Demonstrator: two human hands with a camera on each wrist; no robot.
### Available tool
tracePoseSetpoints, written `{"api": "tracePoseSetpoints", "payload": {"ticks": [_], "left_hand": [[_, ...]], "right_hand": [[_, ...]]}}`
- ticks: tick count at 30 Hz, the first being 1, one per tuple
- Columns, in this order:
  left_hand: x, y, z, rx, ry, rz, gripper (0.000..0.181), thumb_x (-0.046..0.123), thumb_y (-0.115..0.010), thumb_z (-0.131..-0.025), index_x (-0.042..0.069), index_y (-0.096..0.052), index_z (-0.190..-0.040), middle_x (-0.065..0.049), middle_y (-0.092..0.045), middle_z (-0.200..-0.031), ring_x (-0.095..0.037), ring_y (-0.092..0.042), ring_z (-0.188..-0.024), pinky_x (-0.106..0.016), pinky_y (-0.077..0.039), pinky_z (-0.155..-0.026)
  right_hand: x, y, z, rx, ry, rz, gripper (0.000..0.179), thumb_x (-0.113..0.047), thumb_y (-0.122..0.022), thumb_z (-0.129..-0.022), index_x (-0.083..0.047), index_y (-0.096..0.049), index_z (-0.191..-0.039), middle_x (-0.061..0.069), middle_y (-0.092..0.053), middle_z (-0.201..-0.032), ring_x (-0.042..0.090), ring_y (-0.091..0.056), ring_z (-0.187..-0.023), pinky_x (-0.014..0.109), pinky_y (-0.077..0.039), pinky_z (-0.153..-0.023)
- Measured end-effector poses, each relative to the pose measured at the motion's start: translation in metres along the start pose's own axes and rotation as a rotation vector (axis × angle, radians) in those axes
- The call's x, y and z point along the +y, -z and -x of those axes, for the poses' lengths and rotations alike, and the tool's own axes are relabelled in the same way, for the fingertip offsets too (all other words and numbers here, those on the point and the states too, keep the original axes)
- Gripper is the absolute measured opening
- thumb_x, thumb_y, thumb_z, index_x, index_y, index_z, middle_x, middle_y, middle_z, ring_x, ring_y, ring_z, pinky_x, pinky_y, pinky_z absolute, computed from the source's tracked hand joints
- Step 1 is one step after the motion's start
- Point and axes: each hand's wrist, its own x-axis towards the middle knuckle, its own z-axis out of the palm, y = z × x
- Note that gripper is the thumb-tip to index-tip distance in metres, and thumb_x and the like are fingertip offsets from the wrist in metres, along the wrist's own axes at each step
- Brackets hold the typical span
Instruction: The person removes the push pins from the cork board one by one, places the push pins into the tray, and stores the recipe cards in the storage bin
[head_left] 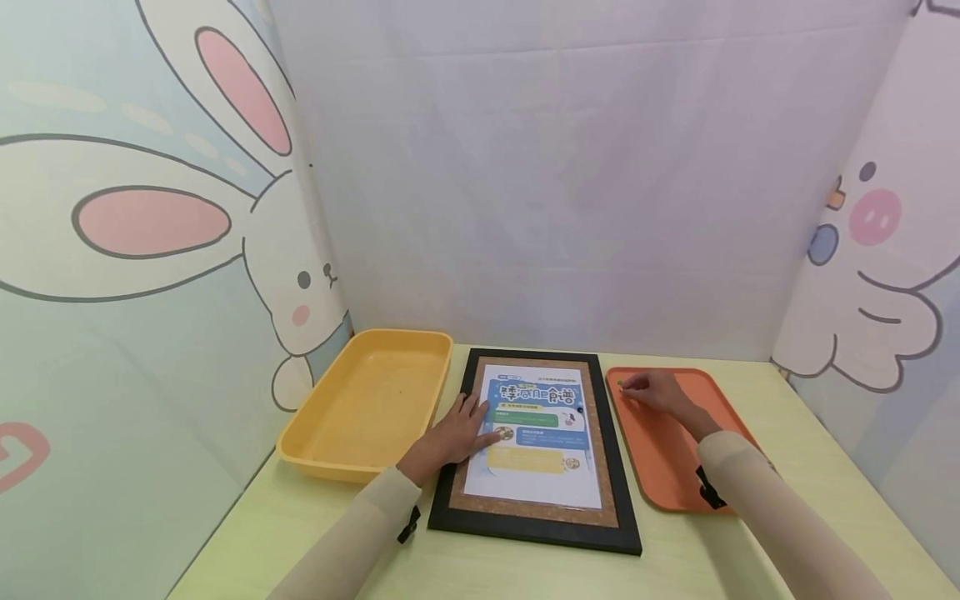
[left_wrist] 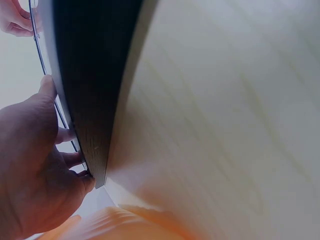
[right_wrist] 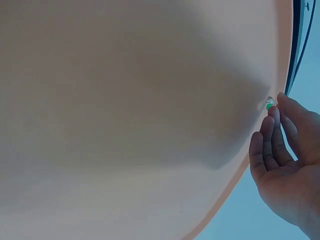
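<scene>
My left hand rests on the left side of a printed poster, fingers spread. The poster lies on a cork board with a black frame. In the left wrist view, my left hand reaches over the edge of that frame. Over the far left corner of an orange tray, my right hand has thumb and index finger together at a small green push pin. The right wrist view has the green push pin at those fingertips, with a clear piece beside it.
Left of the board stands a deep yellow tray. A dark pin sits at the poster's right edge. Everything stands on a pale wooden table, with a white curtain behind and cartoon-printed panels at both sides.
</scene>
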Motion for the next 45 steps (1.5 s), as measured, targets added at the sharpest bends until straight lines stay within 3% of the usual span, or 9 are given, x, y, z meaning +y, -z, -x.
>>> {"api": "tracePoseSetpoints", "payload": {"ticks": [3,8,26,30,37,45], "left_hand": [[0.0,-0.001,0.0,0.005,-0.007,-0.012,0.081,0.061,-0.048,-0.105,0.006,-0.033,-0.162,-0.021,-0.025,-0.168,-0.042,-0.022,-0.155,-0.053,-0.032,-0.12],[0.002,0.004,0.004,0.008,-0.003,0.004,0.082,0.062,-0.048,-0.104,0.006,-0.035,-0.162,-0.02,-0.026,-0.168,-0.042,-0.023,-0.154,-0.054,-0.034,-0.119],[0.003,0.006,0.007,0.006,-0.003,0.021,0.082,0.062,-0.049,-0.104,0.006,-0.034,-0.162,-0.02,-0.026,-0.168,-0.042,-0.023,-0.154,-0.054,-0.034,-0.119],[0.003,0.006,0.007,0.006,-0.002,0.029,0.082,0.061,-0.049,-0.104,0.005,-0.034,-0.162,-0.02,-0.026,-0.168,-0.042,-0.023,-0.155,-0.055,-0.033,-0.119],[0.002,0.005,0.006,0.008,-0.01,0.022,0.082,0.062,-0.048,-0.104,0.006,-0.034,-0.162,-0.02,-0.025,-0.168,-0.042,-0.023,-0.154,-0.055,-0.034,-0.119],[0.002,0.004,0.006,0.008,-0.009,0.022,0.082,0.063,-0.048,-0.104,0.006,-0.034,-0.162,-0.02,-0.025,-0.168,-0.042,-0.021,-0.155,-0.055,-0.033,-0.119]], "right_hand": [[-0.005,0.0,0.001,-0.002,-0.032,-0.017,0.02,-0.011,-0.077,-0.095,0.005,-0.077,-0.106,0.021,-0.075,-0.104,0.032,-0.069,-0.09,0.048,-0.06,-0.082],[-0.007,-0.002,-0.001,-0.01,-0.044,-0.006,0.021,-0.013,-0.078,-0.094,0.004,-0.077,-0.106,0.02,-0.075,-0.104,0.03,-0.068,-0.089,0.046,-0.06,-0.08],[-0.022,-0.012,-0.001,-0.023,0.052,0.018,0.013,-0.011,-0.08,-0.092,0.0,-0.08,-0.1,0.008,-0.076,-0.092,0.019,-0.064,-0.078,0.035,-0.056,-0.072],[-0.028,-0.014,0.001,-0.026,0.081,0.017,0.014,-0.011,-0.079,-0.092,0.0,-0.08,-0.1,0.01,-0.076,-0.093,0.018,-0.066,-0.078,0.035,-0.057,-0.07],[-0.036,-0.019,0.0,-0.042,0.064,0.011,0.016,-0.012,-0.078,-0.094,-0.002,-0.08,-0.105,0.011,-0.076,-0.1,0.018,-0.063,-0.08,0.028,-0.053,-0.068],[-0.043,-0.024,0.001,-0.052,0.08,-0.008,0.016,-0.014,-0.082,-0.091,-0.003,-0.081,-0.103,0.006,-0.076,-0.096,0.017,-0.061,-0.077,0.031,-0.05,-0.068]]}}
